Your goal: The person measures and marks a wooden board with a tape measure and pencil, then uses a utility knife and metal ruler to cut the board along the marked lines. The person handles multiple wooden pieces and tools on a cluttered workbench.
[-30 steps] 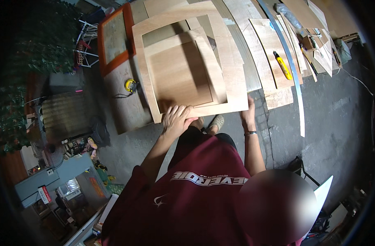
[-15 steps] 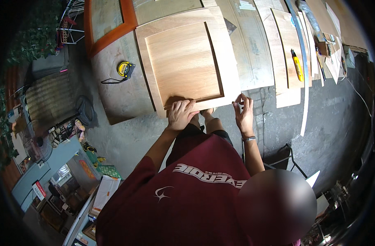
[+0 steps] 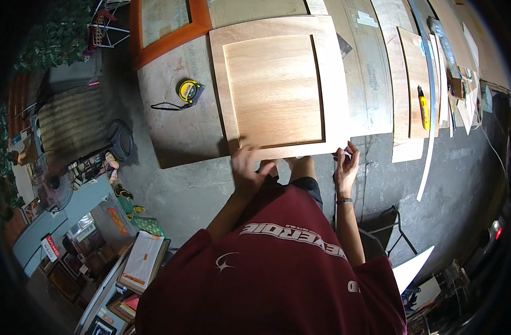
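Observation:
A pale wooden frame-and-panel door (image 3: 277, 92) lies flat on the work surface in front of me. Blurred by motion, my left hand (image 3: 246, 170) is at its near-left corner, and I cannot tell whether the fingers touch the wood. My right hand (image 3: 347, 167) is at the near-right corner, thumb and fingertips pinched together at the edge. Whatever is in that pinch is too small to make out. Left of the door lies a yellow and black tape measure (image 3: 187, 91) with a black strap.
An orange-brown wooden frame (image 3: 202, 19) lies at the far left of the work surface (image 3: 180, 137). Rightward are wood strips, a yellow utility knife (image 3: 423, 109) and a long thin strip (image 3: 428, 162). A standing fan (image 3: 54, 181) is at left, a folding metal stand (image 3: 398, 229) at right.
My left hand has come off the panel's near rail, back to the door's near edge. My right hand stays pinched at the corner. The whole view has shifted slightly.

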The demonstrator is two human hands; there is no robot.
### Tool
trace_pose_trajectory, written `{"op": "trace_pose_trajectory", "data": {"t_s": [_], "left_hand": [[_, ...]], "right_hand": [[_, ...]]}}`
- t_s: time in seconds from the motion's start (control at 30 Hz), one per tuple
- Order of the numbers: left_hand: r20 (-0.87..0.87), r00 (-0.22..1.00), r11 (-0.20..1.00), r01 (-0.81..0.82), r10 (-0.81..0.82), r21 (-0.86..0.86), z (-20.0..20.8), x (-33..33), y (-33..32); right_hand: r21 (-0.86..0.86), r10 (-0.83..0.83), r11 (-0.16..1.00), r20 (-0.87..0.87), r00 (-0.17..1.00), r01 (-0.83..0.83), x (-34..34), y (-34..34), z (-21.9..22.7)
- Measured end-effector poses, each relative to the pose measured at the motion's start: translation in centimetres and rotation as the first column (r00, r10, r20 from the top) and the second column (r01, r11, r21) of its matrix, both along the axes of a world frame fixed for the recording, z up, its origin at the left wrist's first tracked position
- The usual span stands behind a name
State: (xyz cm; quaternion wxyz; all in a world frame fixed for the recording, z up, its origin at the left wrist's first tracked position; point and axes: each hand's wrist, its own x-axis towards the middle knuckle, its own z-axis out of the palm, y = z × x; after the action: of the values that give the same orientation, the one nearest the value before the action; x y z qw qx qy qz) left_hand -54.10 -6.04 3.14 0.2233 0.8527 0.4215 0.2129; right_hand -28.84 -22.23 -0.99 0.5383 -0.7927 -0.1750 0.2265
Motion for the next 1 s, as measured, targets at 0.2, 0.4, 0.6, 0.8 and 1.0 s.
{"op": "trace_pose_trajectory", "data": {"t_s": [0.2,0.4,0.6,0.8,1.0], "left_hand": [[-0.077,0.984,0.945,-0.174,0.159,-0.277,0.0,-6.5,0.6],[-0.005,0.977,0.929,-0.203,0.212,-0.309,0.0,-6.0,1.7],[-0.03,0.991,0.958,-0.135,0.131,-0.254,-0.9,-7.1,2.3],[-0.029,0.988,0.957,-0.157,0.155,-0.245,-1.4,-7.1,1.9],[-0.039,0.988,0.964,-0.154,0.149,-0.217,-1.5,-7.1,1.8]], "right_hand": [[-0.008,-0.099,0.995,-0.145,0.984,0.099,-0.6,0.5,0.2],[0.036,-0.126,0.991,-0.133,0.983,0.132,-0.2,-0.1,-0.5],[0.059,-0.174,0.98,-0.183,0.968,0.188,-0.4,0.2,0.1],[0.09,-0.186,0.973,-0.23,0.955,0.211,-0.2,-0.2,-0.2],[0.086,-0.204,0.97,-0.221,0.954,0.228,-0.5,0.3,0.1]]}}
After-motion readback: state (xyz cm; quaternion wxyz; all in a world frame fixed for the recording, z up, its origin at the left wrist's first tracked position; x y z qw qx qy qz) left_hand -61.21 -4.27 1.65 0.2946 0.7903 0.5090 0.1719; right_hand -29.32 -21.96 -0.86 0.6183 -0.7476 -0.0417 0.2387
